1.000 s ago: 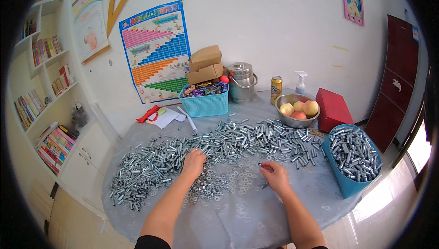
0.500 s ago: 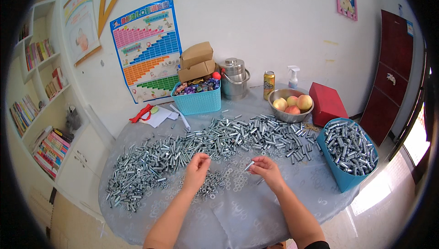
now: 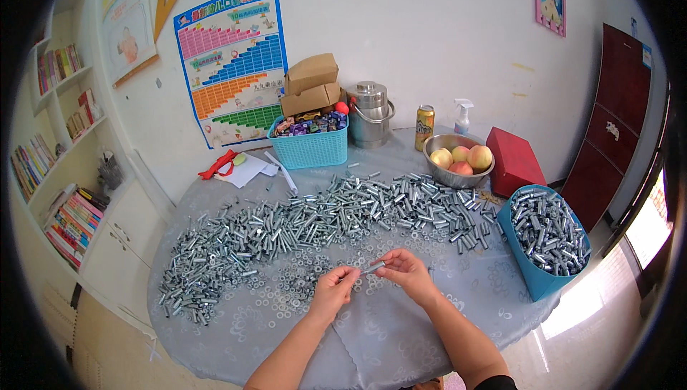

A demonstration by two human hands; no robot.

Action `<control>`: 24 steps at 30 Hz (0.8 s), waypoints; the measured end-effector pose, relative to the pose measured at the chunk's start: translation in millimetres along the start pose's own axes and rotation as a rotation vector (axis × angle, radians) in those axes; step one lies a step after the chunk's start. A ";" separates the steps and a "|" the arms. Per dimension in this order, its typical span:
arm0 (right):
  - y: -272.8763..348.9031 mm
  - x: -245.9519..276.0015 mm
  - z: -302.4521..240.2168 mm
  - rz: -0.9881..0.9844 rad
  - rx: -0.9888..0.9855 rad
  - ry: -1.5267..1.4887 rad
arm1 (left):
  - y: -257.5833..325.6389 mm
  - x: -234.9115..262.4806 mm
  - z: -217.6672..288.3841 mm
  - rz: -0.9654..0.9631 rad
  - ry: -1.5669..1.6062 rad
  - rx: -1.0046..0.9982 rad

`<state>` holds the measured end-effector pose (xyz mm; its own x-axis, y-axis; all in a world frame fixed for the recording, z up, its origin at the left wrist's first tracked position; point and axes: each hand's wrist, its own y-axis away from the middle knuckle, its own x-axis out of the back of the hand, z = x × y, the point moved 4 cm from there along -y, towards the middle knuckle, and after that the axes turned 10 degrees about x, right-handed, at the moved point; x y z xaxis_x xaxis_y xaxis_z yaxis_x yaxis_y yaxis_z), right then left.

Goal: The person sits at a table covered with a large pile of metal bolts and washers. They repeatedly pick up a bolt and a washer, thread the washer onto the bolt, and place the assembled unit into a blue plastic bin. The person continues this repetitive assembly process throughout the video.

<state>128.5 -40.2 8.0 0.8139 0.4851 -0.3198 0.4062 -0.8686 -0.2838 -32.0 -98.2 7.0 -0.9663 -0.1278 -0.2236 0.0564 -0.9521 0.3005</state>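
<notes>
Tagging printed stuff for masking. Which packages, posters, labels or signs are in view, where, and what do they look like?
Chart poster: on the wall behind the table, rectangular, blue border, pink, blue, orange and green stepped blocks.
Second poster: upper left wall, pale with a small figure.
Small framed picture: upper right wall, pink frame.
Two cardboard boxes: stacked above the teal basket, plain brown.
Drink can: beside the fruit bowl, yellow-orange.
Red box: right of the bowl, rectangular.

wall white, poster chart and small pink picture hanging | white bookshelf standing left, books filling it | dark red cabinet standing right | daylight glaring on floor lower right
</notes>
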 end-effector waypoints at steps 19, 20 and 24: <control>7.2 -15.8 11.5 -0.086 0.008 0.163 | 17.3 -24.1 8.0 -0.203 0.181 0.145; 8.1 -17.2 13.3 -0.082 0.023 0.219 | 15.4 -22.8 5.7 -0.210 0.175 0.129; 4.4 -25.0 -14.1 -0.091 0.312 0.717 | 6.4 -4.9 0.1 -0.174 0.227 0.055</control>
<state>115.8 -57.6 27.5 0.8956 0.2772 0.3480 0.4351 -0.7088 -0.5552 -27.0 -103.7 10.1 -0.8788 -0.0289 -0.4764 -0.1247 -0.9496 0.2875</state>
